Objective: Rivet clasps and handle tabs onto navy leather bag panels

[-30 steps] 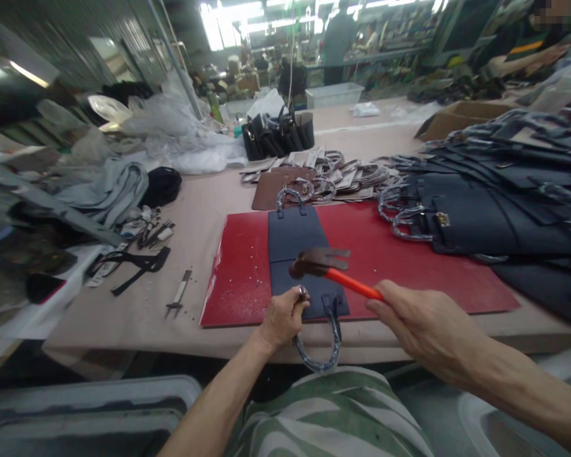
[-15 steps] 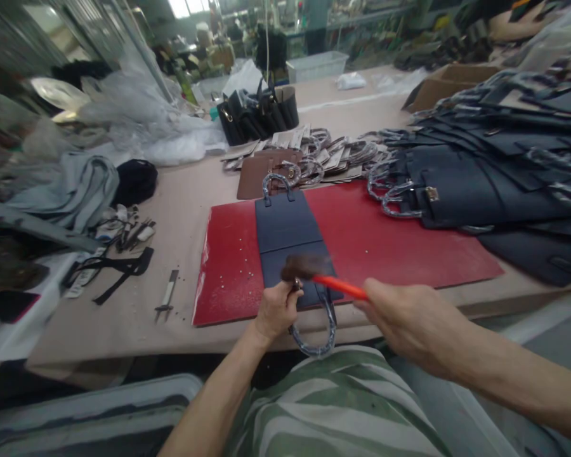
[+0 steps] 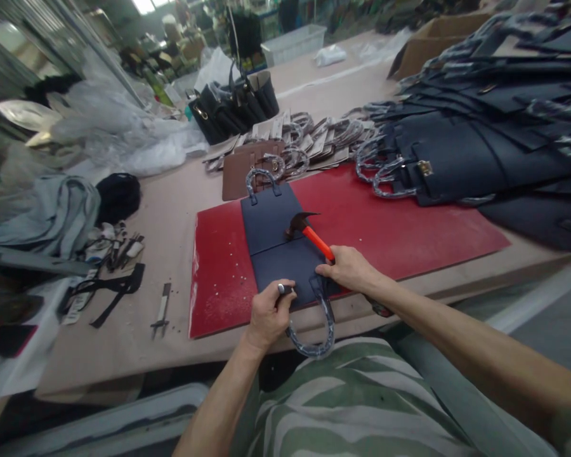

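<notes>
A dark blue bag panel (image 3: pixel 276 244) with a wrapped handle at each end lies flat on a red mat (image 3: pixel 385 222). My left hand (image 3: pixel 269 314) is closed around a small metal tool (image 3: pixel 284 289) set upright on the panel's near edge, beside the near handle (image 3: pixel 314 336). My right hand (image 3: pixel 349 270) grips the orange shaft of a hammer (image 3: pixel 309 231). The hammer's dark head rests low over the middle of the panel.
A heap of dark blue bags (image 3: pixel 485 139) fills the right side. Loose handles and a brown panel (image 3: pixel 247 171) lie behind the mat. Snips (image 3: pixel 160 311), black straps (image 3: pixel 109 292) and small tools lie left. Finished black bags (image 3: pixel 233 105) stand further back.
The hammer has swung from above my left hand's tool forward and down onto the panel's middle. My right hand moved in toward the near handle. The view dipped lower.
</notes>
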A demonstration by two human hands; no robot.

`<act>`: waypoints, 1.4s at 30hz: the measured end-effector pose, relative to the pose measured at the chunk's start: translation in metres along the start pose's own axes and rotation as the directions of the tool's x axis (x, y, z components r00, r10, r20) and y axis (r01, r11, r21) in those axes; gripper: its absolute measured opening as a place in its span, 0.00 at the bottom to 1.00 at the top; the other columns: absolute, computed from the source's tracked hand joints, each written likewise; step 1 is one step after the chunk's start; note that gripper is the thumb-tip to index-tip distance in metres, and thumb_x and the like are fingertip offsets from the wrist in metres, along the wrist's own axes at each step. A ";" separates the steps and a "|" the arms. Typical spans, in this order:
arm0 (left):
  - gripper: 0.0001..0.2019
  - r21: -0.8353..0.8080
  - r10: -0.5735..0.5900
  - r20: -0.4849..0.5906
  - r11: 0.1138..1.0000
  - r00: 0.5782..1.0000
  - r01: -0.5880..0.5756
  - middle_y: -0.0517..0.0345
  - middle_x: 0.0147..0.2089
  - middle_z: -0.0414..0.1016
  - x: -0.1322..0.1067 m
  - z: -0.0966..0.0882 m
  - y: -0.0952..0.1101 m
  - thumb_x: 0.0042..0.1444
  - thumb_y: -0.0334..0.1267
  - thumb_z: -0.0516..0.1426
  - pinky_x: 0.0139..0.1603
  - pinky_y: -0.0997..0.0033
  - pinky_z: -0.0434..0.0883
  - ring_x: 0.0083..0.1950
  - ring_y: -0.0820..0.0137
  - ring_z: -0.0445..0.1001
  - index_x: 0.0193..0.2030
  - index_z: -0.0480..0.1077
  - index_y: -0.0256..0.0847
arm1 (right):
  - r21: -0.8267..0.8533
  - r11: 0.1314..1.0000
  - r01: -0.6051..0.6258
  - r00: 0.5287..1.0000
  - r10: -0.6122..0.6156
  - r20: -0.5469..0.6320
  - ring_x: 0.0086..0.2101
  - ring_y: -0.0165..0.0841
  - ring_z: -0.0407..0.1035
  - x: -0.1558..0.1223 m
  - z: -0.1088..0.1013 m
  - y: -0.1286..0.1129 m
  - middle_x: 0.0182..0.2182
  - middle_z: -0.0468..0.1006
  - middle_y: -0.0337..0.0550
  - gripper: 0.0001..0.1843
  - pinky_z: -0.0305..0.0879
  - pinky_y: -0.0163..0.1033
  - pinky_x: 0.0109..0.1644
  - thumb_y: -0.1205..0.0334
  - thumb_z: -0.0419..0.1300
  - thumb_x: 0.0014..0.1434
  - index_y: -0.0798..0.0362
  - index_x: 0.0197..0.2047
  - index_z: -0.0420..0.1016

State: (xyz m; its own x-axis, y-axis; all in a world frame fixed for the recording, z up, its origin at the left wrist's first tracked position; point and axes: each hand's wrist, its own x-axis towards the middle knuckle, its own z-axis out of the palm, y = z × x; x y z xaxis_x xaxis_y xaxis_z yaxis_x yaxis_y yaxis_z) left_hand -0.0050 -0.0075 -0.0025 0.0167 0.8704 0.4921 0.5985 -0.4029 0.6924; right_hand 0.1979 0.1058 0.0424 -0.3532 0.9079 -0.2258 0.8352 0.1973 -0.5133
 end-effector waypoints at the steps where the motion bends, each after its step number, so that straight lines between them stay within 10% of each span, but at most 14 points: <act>1: 0.07 0.003 0.009 -0.012 1.000 1.000 -0.009 0.52 0.43 0.81 0.000 0.000 0.001 0.61 0.31 0.58 0.49 0.70 0.77 0.45 0.68 0.80 0.46 0.74 0.39 | -0.033 0.999 -0.028 1.000 0.028 -0.010 0.28 0.35 0.69 0.002 0.005 0.002 0.27 0.75 0.43 0.11 0.51 0.37 0.29 0.54 0.63 0.54 0.52 0.31 0.70; 9: 0.06 -0.025 -0.164 -0.065 0.986 0.984 0.163 0.55 0.41 0.82 -0.001 -0.002 0.003 0.61 0.30 0.58 0.46 0.73 0.77 0.42 0.69 0.81 0.44 0.75 0.39 | -0.126 0.987 -0.098 0.995 0.098 -0.009 0.30 0.39 0.71 0.001 0.009 0.002 0.28 0.78 0.44 0.13 0.50 0.38 0.29 0.51 0.64 0.54 0.51 0.33 0.71; 15: 0.10 0.040 0.134 -0.042 0.990 0.990 -0.133 0.51 0.44 0.83 -0.007 0.000 -0.004 0.59 0.26 0.59 0.50 0.70 0.79 0.46 0.67 0.82 0.47 0.74 0.38 | -0.143 0.984 -0.104 0.995 0.104 -0.007 0.29 0.38 0.71 0.000 0.009 0.001 0.27 0.77 0.43 0.13 0.50 0.38 0.29 0.51 0.64 0.55 0.50 0.32 0.69; 22: 0.06 -0.043 -0.146 -0.077 0.989 0.986 0.143 0.55 0.42 0.83 -0.006 -0.003 0.001 0.61 0.29 0.59 0.50 0.69 0.78 0.44 0.68 0.82 0.44 0.75 0.38 | -0.141 0.983 -0.115 0.993 0.118 0.014 0.29 0.38 0.70 0.000 0.008 0.000 0.27 0.76 0.42 0.13 0.50 0.39 0.29 0.51 0.64 0.56 0.50 0.33 0.68; 42: 0.07 -0.011 -0.095 -0.079 0.995 0.992 0.095 0.54 0.43 0.83 0.002 0.007 0.006 0.60 0.28 0.60 0.50 0.71 0.79 0.44 0.68 0.82 0.45 0.76 0.38 | -0.166 0.983 -0.078 0.997 0.078 -0.004 0.30 0.40 0.73 -0.002 0.010 0.000 0.28 0.79 0.44 0.12 0.50 0.39 0.30 0.52 0.62 0.58 0.51 0.36 0.70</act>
State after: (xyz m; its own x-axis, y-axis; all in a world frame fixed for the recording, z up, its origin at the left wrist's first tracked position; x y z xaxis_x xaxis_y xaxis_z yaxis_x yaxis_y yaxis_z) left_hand 0.0049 -0.0067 -0.0012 -0.1042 0.8796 0.4642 0.5883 -0.3219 0.7419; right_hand 0.1949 0.1002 0.0344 -0.2849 0.9221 -0.2617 0.9185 0.1844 -0.3499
